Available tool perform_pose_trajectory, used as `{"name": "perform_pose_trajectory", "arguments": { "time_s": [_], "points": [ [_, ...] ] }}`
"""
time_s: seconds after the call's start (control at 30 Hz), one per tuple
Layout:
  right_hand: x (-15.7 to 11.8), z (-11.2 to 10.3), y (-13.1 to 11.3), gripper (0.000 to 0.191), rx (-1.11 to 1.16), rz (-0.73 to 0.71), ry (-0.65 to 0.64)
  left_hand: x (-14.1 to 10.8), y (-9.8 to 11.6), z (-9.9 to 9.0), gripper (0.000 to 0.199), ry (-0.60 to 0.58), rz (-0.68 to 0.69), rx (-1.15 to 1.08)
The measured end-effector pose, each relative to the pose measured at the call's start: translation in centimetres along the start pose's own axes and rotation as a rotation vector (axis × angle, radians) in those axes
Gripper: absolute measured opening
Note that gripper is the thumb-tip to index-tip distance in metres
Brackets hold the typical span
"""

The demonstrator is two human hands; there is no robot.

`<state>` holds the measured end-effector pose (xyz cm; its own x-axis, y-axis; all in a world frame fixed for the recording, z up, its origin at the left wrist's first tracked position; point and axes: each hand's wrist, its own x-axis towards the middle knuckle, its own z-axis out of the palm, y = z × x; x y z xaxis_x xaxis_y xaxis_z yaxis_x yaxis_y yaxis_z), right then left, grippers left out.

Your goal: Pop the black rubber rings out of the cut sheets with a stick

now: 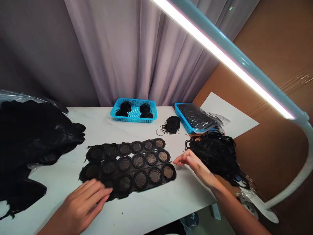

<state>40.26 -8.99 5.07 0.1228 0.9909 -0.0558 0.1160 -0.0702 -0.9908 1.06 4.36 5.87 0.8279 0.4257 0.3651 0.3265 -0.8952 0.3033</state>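
Black strips (132, 171) with rows of round rings lie side by side on the white table (146, 212). Over the near left end of the strips is my left hand (85, 202), its fingers bent and close together; what its fingertips hold, if anything, is hidden. Just beyond the right end of the strips, my right hand (193, 163) hovers with its fingers partly curled. The tips are blurred, and whether something small is between them cannot be made out. A heap of black trimmings (215, 153) lies beside my right hand.
A blue basket (134, 114) holds bundles of black cord. Near it lies a loose cord bundle (172, 125). Another blue basket (183, 120) bears a plastic-wrapped black pack. Large black sheets (36, 133) cover the left side. A lit lamp (225, 58) spans the upper right.
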Motion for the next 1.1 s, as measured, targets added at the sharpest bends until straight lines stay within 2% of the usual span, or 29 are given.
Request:
{"name": "perform_pose_trajectory", "arguments": {
  "time_s": [0.1, 0.2, 0.3, 0.37, 0.57, 0.77, 0.97, 1.03, 1.1],
  "points": [
    [2.9, -0.1, -0.1, 0.05, 0.061, 0.016, 0.0, 5.6, 0.6, 3.3, 0.026, -0.156, 0.023, -0.071],
    [5.7, 0.5, 0.5, 0.052, -0.063, 0.028, -0.033, 10.2, 1.5, 8.1, 0.035, -0.208, 0.119, -0.07],
    [7.1, 0.9, 1.5, 0.042, -0.095, 0.08, -0.072, 12.2, 2.0, 11.6, 0.05, -0.252, 0.15, -0.008],
    [7.3, 0.9, 2.0, 0.038, -0.078, 0.11, -0.081, 12.4, 2.0, 12.6, 0.057, -0.264, 0.153, 0.004],
    [7.1, 0.6, 2.0, 0.027, -0.238, 0.067, -0.099, 11.6, 1.6, 12.9, 0.058, -0.214, 0.179, -0.053],
    [7.2, 0.7, 1.7, 0.016, -0.287, 0.056, -0.106, 11.8, 1.7, 13.1, 0.059, -0.226, 0.187, -0.04],
    [7.2, 0.6, 1.3, 0.017, -0.327, 0.049, -0.123, 11.9, 1.8, 12.8, 0.057, -0.227, 0.189, -0.043],
    [6.9, 0.9, 1.2, 0.017, -0.389, 0.002, -0.13, 11.9, 1.8, 12.7, 0.055, -0.222, 0.191, -0.047],
    [6.3, 1.5, 1.2, 0.016, -0.503, -0.111, -0.152, 12.0, 1.9, 12.7, 0.055, -0.219, 0.188, -0.045]
  ]
}}
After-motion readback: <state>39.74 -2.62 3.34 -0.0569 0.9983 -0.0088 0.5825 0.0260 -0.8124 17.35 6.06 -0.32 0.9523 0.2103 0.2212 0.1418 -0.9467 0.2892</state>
